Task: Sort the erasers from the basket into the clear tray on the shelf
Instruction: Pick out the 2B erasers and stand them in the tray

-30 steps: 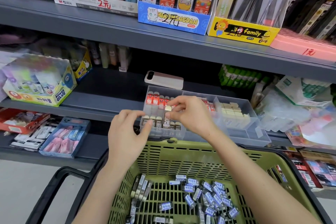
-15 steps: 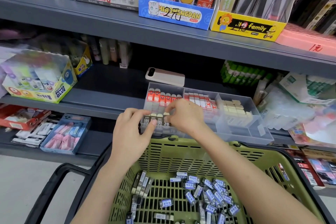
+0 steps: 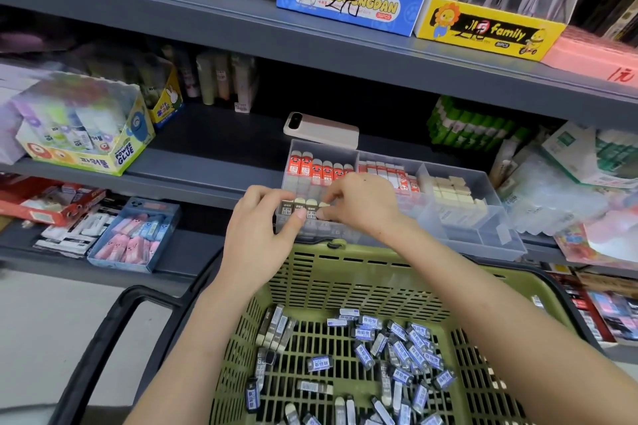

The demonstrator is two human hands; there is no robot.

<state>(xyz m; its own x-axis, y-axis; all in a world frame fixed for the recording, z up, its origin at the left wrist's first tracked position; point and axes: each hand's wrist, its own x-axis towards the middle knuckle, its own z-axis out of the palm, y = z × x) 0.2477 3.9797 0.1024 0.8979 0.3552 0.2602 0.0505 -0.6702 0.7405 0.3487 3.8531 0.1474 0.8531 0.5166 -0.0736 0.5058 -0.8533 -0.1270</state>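
Note:
A green slatted basket point(image 3: 348, 272) sits in front of me with several black-and-blue sleeved erasers point(image 3: 397, 352) loose on its floor. On the shelf behind it stands the clear tray point(image 3: 459, 241), divided into compartments with red-sleeved erasers point(image 3: 312, 167), red-and-white ones and cream blocks. In its front left compartment stands a row of black-sleeved erasers point(image 3: 299, 209). My left hand point(image 3: 262, 238) presses its thumb and fingers against that row from the left. My right hand point(image 3: 362, 205) pinches the row's right end with curled fingers.
A phone point(image 3: 321, 129) lies on the shelf behind the tray. A glue-stick box point(image 3: 86, 134) stands at left, green glue sticks point(image 3: 473, 128) at right, a blue box of pink erasers point(image 3: 134, 238) on the lower shelf. The basket's black handle point(image 3: 114, 331) hangs left.
My right hand came down from above the tray with an eraser and set it into the front row. My left hand moved up against the row's left side.

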